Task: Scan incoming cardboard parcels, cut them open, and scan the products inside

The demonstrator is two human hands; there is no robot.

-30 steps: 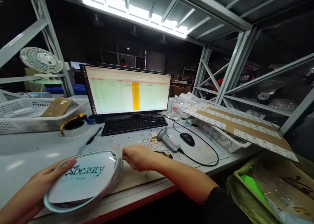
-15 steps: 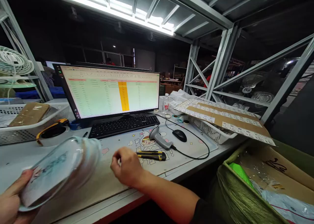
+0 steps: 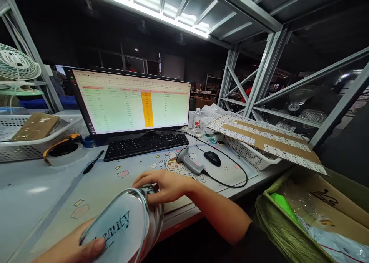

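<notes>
In my left hand (image 3: 83, 243) is a stack of flat, round-ended cases (image 3: 121, 220) with clear glossy edges. The front one is pale blue, with dark lettering that reads partly "eauty". My left thumb presses on its face near the lower left. My right hand (image 3: 167, 184) grips the stack's upper right end, thumb and fingers on either side of the edges. Just beyond that hand, a grey barcode scanner (image 3: 188, 161) lies on the cartoon-printed desk mat (image 3: 127, 169). How many cases there are is unclear, since they overlap.
Behind stand a keyboard (image 3: 144, 146) and a monitor (image 3: 132, 105) with a spreadsheet. A mouse (image 3: 212, 158) and cable lie right. A pen (image 3: 93, 162), tape roll (image 3: 65, 153) and basket (image 3: 72, 128) are left. Printed cardboard (image 3: 265, 138) overhangs a green-lined bin (image 3: 273, 220).
The stack has moved right and nearer the desk's front edge in my left hand. My right hand has come onto its upper end. The yellow-black utility knife is now hidden behind my right hand.
</notes>
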